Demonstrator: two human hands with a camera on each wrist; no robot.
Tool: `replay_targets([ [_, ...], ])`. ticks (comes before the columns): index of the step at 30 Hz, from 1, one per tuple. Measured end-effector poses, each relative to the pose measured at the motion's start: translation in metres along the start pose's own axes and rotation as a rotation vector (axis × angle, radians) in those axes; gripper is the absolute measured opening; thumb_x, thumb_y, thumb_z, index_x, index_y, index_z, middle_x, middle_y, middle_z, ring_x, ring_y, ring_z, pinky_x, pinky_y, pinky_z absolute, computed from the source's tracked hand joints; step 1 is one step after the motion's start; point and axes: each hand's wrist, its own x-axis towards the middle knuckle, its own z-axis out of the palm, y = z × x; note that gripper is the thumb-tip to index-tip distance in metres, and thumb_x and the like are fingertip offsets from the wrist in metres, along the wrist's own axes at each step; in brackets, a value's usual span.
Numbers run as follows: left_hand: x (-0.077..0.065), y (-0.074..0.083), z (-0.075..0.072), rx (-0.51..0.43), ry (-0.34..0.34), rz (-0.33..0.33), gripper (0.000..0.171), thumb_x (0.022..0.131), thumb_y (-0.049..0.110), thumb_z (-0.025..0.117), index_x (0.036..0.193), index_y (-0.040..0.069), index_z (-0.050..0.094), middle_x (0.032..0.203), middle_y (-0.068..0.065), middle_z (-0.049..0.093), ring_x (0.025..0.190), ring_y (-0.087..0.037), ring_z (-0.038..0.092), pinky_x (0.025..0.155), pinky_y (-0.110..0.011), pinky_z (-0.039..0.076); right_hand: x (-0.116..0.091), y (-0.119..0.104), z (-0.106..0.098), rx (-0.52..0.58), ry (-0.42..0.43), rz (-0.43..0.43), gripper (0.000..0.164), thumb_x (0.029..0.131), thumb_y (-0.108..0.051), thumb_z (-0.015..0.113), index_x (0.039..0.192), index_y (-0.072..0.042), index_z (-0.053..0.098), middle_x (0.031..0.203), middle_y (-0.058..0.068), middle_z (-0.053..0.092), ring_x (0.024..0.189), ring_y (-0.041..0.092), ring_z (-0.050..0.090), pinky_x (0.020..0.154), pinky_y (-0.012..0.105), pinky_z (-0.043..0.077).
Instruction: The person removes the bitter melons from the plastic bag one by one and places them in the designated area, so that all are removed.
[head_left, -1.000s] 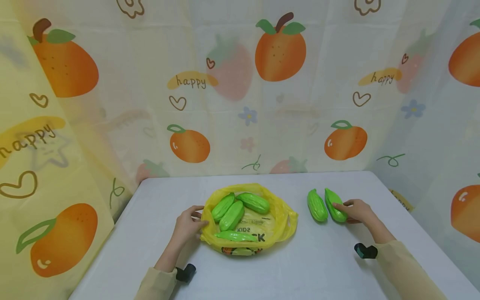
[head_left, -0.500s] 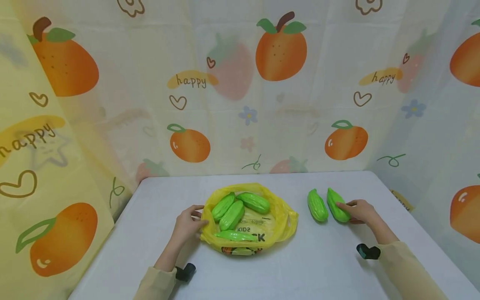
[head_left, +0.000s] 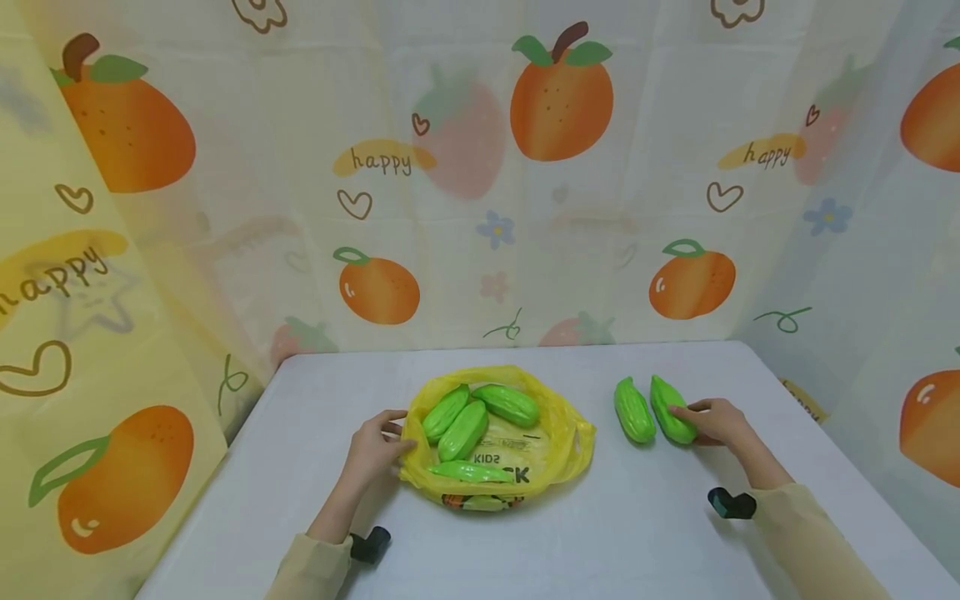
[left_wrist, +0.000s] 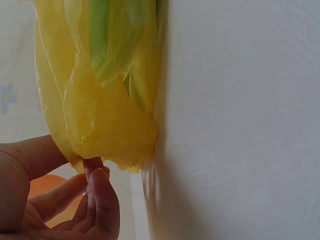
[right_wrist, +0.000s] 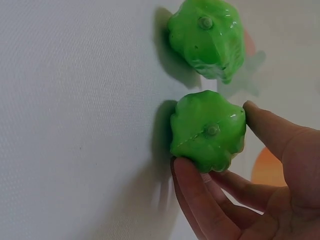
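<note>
In the head view my left hand (head_left: 372, 448) is at the left side of an open yellow plastic bag (head_left: 564, 457). Thumb and fingers pinch the bag's edge (left_wrist: 107, 127), as the left wrist view shows. Inside the bag lie several shiny green toy bitter melons (head_left: 462, 432). On the right, my right hand (head_left: 718, 423) grips another ridged bitter melon (head_left: 670, 408) with the thumb on one side and fingers on the other. It lies at the table surface; whether it is lifted I cannot tell. One more bitter melon (right_wrist: 210, 42) lies just left of it, held by neither hand.
The table (head_left: 600, 542) has a white cover. A fruit-printed curtain (head_left: 465, 250) hangs along its back and sides. Dark wrist-worn devices show beside both sleeves, one near the left wrist (head_left: 371, 546).
My right hand shifted the gripped bitter melon slightly right, then back left toward the other one. My left hand and the bag have stayed in place.
</note>
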Motion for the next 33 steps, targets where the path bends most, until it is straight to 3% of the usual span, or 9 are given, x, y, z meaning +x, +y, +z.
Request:
replay_targets([
  [12,0.000,-0.001,0.002,-0.002,0.007,0.002,0.051,0.077,0.012,0.076,0.125,0.008,0.060,0.101,-0.013,0.064,0.082,-0.021,0.062,0.066,-0.031,0.052,0.001,-0.004,0.002,0.007,-0.012,-0.011,0.088,0.088,-0.057,0.053,0.131,0.019,0.038,0.126,0.041,0.041,0.074,0.014,0.063,0.069,0.027,0.054],
  [22,-0.001,0.002,0.001,0.010,-0.002,-0.005,0.051,0.077,0.012,0.075,0.125,0.006,0.059,0.102,-0.014,0.064,0.083,-0.021,0.062,0.066,-0.031,0.053,-0.006,-0.002,-0.002,0.048,-0.024,0.015,0.088,0.091,-0.055,0.049,0.132,0.021,0.034,0.129,0.040,0.041,0.088,0.024,0.065,0.076,0.032,0.055],
  [28,-0.002,0.004,0.000,-0.004,0.004,-0.010,0.052,0.076,0.012,0.075,0.125,0.007,0.059,0.102,-0.014,0.064,0.083,-0.021,0.063,0.066,-0.031,0.053,-0.016,-0.004,-0.009,0.103,0.031,-0.022,0.084,0.092,-0.053,0.050,0.131,0.021,0.038,0.120,0.036,0.054,0.092,0.030,0.067,0.073,0.031,0.056],
  [33,-0.004,0.006,-0.001,-0.009,-0.002,0.000,0.052,0.076,0.011,0.075,0.126,0.007,0.059,0.102,-0.015,0.064,0.083,-0.021,0.063,0.065,-0.031,0.053,-0.023,-0.005,-0.013,0.088,0.077,-0.039,0.081,0.092,-0.053,0.050,0.132,0.017,0.040,0.125,0.036,0.051,0.102,0.037,0.063,0.074,0.031,0.056],
])
